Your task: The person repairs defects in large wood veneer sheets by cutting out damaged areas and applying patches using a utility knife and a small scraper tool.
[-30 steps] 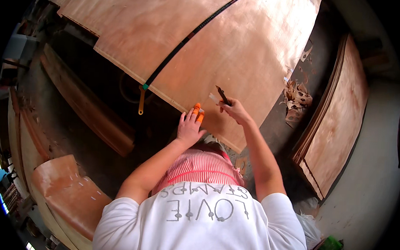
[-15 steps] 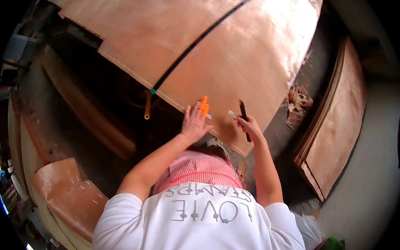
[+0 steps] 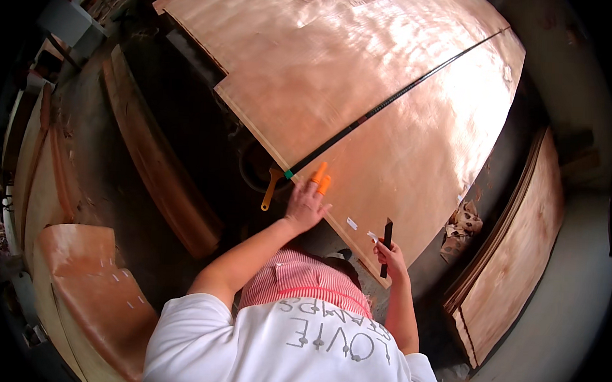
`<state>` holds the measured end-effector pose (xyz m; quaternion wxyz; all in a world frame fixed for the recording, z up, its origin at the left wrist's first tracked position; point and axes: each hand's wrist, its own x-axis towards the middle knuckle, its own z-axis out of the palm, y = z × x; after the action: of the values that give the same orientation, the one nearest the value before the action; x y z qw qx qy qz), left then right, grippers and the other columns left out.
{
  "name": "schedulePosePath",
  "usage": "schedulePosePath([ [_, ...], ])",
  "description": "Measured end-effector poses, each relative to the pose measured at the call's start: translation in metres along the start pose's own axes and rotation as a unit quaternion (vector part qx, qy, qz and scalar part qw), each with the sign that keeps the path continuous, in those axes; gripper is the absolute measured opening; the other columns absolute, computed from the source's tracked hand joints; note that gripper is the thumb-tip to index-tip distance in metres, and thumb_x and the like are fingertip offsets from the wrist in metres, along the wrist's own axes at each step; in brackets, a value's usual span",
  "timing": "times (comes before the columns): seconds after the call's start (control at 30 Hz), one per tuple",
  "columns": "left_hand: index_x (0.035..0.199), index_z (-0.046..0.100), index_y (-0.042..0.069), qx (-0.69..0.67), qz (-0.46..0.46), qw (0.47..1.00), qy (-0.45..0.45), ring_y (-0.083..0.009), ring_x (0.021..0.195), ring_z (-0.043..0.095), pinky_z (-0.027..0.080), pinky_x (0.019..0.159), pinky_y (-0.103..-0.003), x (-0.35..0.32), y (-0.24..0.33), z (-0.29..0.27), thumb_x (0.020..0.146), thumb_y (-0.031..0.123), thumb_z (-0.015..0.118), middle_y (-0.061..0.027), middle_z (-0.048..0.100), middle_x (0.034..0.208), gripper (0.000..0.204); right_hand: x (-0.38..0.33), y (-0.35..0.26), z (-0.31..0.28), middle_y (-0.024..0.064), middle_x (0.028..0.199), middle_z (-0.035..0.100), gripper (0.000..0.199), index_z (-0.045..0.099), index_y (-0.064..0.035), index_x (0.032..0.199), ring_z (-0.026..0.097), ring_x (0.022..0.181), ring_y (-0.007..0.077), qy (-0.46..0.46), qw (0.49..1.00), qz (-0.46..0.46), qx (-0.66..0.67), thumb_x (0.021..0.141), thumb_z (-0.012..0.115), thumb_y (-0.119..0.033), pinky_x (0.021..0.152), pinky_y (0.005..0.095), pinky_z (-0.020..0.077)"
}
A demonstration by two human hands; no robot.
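My left hand [image 3: 307, 206] lies on the wood veneer sheet [image 3: 403, 161] near its front edge, fingers spread, with orange finger covers [image 3: 323, 185] on two fingers. It holds nothing and is close to the green-tipped end of a long, thin black rod [image 3: 336, 135] lying across the sheet. My right hand [image 3: 393, 257], near the sheet's near corner, is closed around a dark flat blade-like tool [image 3: 388, 237] with a slanted tip, probably a cutter. A small white strip [image 3: 372, 237] sticks out from the same fingers. Between my hands, a short white piece [image 3: 352, 223] rests on the veneer.
A yellow-handled tool [image 3: 270, 191] hangs at the sheet's left edge. Stacked curved boards [image 3: 515, 255] stand at right, with scraps [image 3: 461, 225] beside them. On the left are a long curved board [image 3: 157, 164] and a brown sheet [image 3: 104, 284] with white marks.
My left hand has slid away from the white piece along the edge, closer to the rod's green end. My right hand keeps its tool and strip, nearer the corner. The whole view has shifted.
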<state>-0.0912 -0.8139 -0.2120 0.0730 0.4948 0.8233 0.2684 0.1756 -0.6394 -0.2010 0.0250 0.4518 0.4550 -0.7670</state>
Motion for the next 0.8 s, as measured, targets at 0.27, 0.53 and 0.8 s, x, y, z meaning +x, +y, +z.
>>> schedulePosePath([
  [0.27, 0.133, 0.034, 0.002, 0.090, -0.060, 0.994, -0.022, -0.0298, 0.128, 0.029, 0.018, 0.106, -0.049, 0.006, -0.050, -0.027, 0.079, 0.035, 0.061, -0.0166, 0.024, 0.140, 0.070, 0.030, -0.033, 0.049, 0.0009, 0.068, 0.054, 0.018, 0.054, -0.0013, 0.102, 0.034, 0.045, 0.0005, -0.057, 0.998, -0.002, -0.036, 0.089, 0.055, -0.013, 0.040, 0.0160, 0.0249],
  [0.53, 0.132, 0.035, 0.001, 0.047, -0.138, 0.989, 0.014, -0.0285, 0.129, 0.029, 0.021, 0.105, -0.049, -0.011, -0.077, -0.076, 0.079, 0.033, 0.062, -0.0158, 0.025, 0.141, 0.068, 0.103, -0.091, 0.125, -0.0005, 0.067, 0.054, 0.014, 0.056, -0.0021, 0.097, 0.033, 0.044, 0.0006, -0.152, 0.986, -0.019, -0.073, 0.090, 0.053, -0.014, 0.040, 0.0165, 0.0226],
  [0.8, 0.129, 0.038, -0.001, -0.005, -0.147, 0.988, 0.055, -0.0342, 0.122, 0.035, 0.025, 0.103, -0.051, 0.017, -0.174, -0.120, 0.080, 0.032, 0.061, -0.0199, 0.034, 0.133, 0.064, 0.191, -0.147, 0.238, -0.0022, 0.066, 0.054, 0.011, 0.059, -0.0059, 0.093, 0.037, 0.046, 0.0005, -0.101, 0.980, -0.061, -0.161, 0.088, 0.056, -0.016, 0.041, 0.0155, 0.0245],
])
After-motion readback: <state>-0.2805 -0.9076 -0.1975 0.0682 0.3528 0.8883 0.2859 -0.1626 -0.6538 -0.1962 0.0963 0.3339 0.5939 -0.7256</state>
